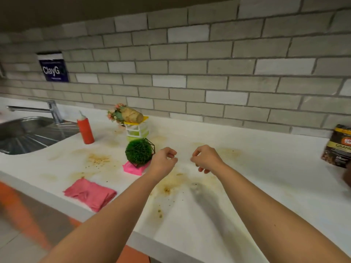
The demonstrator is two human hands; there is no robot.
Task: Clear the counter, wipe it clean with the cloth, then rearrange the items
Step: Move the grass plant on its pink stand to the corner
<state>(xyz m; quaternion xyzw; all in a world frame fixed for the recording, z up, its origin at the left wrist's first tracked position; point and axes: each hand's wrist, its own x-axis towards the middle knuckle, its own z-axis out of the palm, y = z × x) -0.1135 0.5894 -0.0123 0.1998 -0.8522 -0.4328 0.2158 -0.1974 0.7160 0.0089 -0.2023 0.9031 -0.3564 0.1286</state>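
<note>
Head view: left hand (164, 160), right hand (206, 159) over counter (269, 179); cloth (90, 193) by edge

I am looking at a kitchen, most likely a home one. A long white counter (266, 168) runs under a backsplash of grey brick-shaped tiles (209, 73). At the left a stainless steel sink (28, 133) with a ribbed draining board is set into the worktop, and 1 chrome tap (51, 109) reaches over it. A red squeeze bottle (85, 130) of the sauce kind stands beside the sink, and a food bag (339, 147) sits at the far right. Brownish food stains (171, 185) and crumbs mark the surface, and a folded pink cloth (90, 193) lies near the front edge.
</note>
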